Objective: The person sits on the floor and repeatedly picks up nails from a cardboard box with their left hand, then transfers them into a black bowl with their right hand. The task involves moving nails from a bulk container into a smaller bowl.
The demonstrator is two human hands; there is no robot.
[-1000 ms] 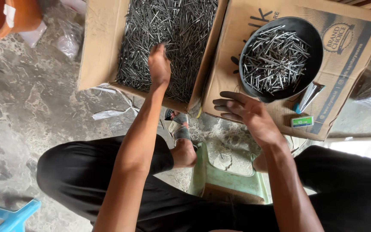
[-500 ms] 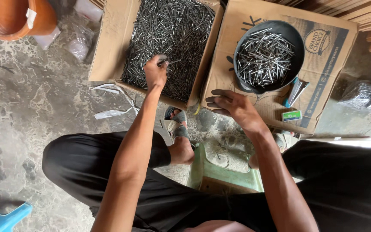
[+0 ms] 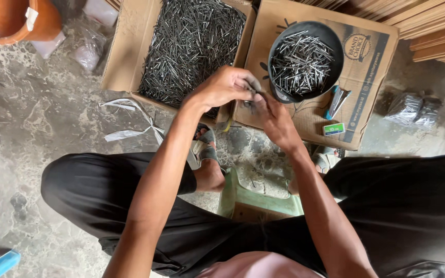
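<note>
My left hand (image 3: 226, 86) and my right hand (image 3: 272, 117) meet in front of me, over the gap between two cardboard boxes. Both pinch a small bunch of dark nails (image 3: 250, 97) between their fingertips. Behind the left hand stands an open cardboard box (image 3: 121, 56) heaped with dark nails. Behind the right hand a round black bowl (image 3: 329, 35) of brighter nails rests on a closed cardboard box (image 3: 366, 77).
I sit on a low green stool (image 3: 243, 198) on a stained concrete floor, legs in black trousers. An orange pot (image 3: 11, 20) is at top left, plastic bags (image 3: 413, 109) at right, white strapping (image 3: 124, 121) on the floor, wooden slats (image 3: 439, 31) at top right.
My left hand has come back from the open box of nails toward the middle. My right hand has risen to meet it, and both now hold nails together.
</note>
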